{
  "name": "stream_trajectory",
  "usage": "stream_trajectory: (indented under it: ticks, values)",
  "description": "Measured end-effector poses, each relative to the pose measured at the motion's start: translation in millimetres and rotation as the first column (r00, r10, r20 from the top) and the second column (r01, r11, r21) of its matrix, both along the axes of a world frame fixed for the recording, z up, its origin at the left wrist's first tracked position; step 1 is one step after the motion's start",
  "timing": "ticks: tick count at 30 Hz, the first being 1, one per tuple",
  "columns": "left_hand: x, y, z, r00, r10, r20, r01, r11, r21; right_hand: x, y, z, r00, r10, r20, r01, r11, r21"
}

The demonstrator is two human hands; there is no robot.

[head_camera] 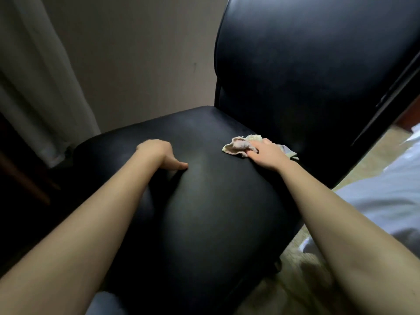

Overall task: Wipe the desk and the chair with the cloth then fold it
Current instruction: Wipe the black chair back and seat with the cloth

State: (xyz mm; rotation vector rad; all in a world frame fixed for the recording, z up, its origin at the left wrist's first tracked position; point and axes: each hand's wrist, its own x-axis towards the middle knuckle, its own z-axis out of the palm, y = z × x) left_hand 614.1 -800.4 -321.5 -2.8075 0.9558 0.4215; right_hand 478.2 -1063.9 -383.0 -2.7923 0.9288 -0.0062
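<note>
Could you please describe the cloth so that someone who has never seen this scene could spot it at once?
A black chair fills the view. On its seat, toward the right, close to the backrest, the right hand grips the cloth. It is small, crumpled, pale pink and yellow, the only light thing on the dark seat.

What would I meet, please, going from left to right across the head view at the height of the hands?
White curtain → left hand resting on the black chair seat → cloth with the right hand on it → pale bedding at the right edge.
</note>
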Motion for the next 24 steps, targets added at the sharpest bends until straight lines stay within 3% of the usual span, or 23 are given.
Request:
stream_trajectory:
  ticks: [4,8,11,13,15,17,20,24]
  values:
    - [-79.6,16.2,-9.4,0.986,-0.162,0.03,0.164,0.983,-0.081,-19.9,5.1,0.3,0.996,0.087,0.008,-0.087,0.996,-0.026]
    - [-120.1,32.9,-26.9,0.985,-0.136,0.107,0.149,0.981,-0.124,-70.8,17.7,-2.7,0.988,0.153,0.035,-0.153,0.988,-0.004]
    - [-128.9,43.1,-33.9,0.989,-0.089,0.117,0.11,0.977,-0.183,-120.2,47.9,-6.4,0.972,0.156,0.174,-0.154,0.988,-0.023]
    - [-137.0,51.3,-33.7,0.99,-0.093,0.11,0.114,0.973,-0.2,-151.0,67.5,-15.6,0.932,0.112,0.345,-0.119,0.993,-0.002]
    - [-151.2,65.7,-31.2,0.991,-0.13,0.035,0.134,0.973,-0.19,-180.9,83.7,-34.5,0.855,0.007,0.519,-0.054,0.996,0.075]
    - [-159.9,82.5,-24.2,0.987,-0.15,-0.058,0.14,0.978,-0.153,-198.2,91.9,-46.7,0.748,-0.207,0.63,0.058,0.967,0.248]
    - [-158.1,103.6,-10.3,0.979,-0.084,-0.185,0.071,0.995,-0.076,-197.2,98.5,-47.7,0.593,-0.538,0.599,0.134,0.8,0.585]
    - [-147.4,116.4,7.5,0.979,-0.038,-0.2,0.019,0.995,-0.094,-185.6,104.3,-25.5,0.373,-0.739,0.561,0.08,0.628,0.774]
